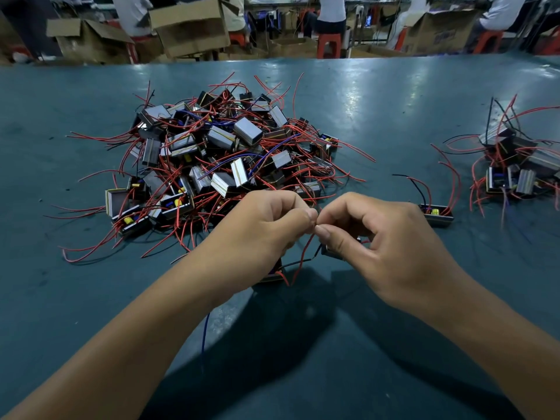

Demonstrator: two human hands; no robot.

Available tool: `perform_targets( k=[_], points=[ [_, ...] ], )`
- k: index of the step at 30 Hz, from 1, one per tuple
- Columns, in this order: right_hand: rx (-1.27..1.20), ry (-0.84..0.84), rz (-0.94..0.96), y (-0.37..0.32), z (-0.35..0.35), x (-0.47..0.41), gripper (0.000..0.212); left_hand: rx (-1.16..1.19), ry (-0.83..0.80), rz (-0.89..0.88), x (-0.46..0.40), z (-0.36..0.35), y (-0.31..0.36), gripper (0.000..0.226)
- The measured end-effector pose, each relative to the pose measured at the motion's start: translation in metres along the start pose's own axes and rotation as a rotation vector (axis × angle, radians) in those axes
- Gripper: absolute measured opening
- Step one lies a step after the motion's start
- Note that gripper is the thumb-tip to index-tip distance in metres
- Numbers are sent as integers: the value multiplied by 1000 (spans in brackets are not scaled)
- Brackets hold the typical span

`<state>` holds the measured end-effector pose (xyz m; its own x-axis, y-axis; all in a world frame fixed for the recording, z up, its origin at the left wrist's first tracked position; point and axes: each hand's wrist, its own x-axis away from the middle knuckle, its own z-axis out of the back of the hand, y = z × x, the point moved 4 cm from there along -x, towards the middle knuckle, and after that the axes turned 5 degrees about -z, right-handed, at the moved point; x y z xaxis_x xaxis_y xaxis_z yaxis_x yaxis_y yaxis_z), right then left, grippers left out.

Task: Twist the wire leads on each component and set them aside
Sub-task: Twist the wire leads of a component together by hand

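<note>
My left hand (266,225) and my right hand (378,241) meet fingertip to fingertip above the green table (91,298). Both pinch the tip of a red wire lead (304,253) between thumb and forefinger. The lead runs down to a small dark component (274,275), mostly hidden under my left hand, with a black lead (298,262) and a blue lead (205,331) trailing from it. A second dark part (328,253) peeks out under my right hand. A large pile of components (218,156) with red, blue and black leads lies just beyond my hands.
A smaller heap of components (515,165) sits at the far right, with a single component (436,214) lying apart between it and my right hand. Cardboard boxes (191,25), red stools and seated people stand beyond the table's far edge.
</note>
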<state>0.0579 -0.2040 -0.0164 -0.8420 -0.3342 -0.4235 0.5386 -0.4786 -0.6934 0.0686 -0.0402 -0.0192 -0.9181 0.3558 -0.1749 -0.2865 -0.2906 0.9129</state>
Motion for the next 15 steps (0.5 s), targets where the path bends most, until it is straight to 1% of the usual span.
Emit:
perform_targets(
  k=[2, 5, 7, 9, 15],
  points=[
    [-60, -17, -46, 4, 0, -1, 7, 6, 5, -59, -1, 4, 0, 23],
    [-134, -46, -96, 9, 1, -2, 8, -194, -39, -261, -1, 15, 5, 5],
    [-168, -69, -111, 10, 1, -2, 7, -297, -68, -404, 0, 18, 8, 13],
    [-194, -92, -114, 10, 2, -2, 6, -350, -52, -502, -1, 20, 12, 15],
    [-265, -158, -116, 9, -1, -2, 5, -440, 3, -630, -1, 19, 21, 14]
  ],
)
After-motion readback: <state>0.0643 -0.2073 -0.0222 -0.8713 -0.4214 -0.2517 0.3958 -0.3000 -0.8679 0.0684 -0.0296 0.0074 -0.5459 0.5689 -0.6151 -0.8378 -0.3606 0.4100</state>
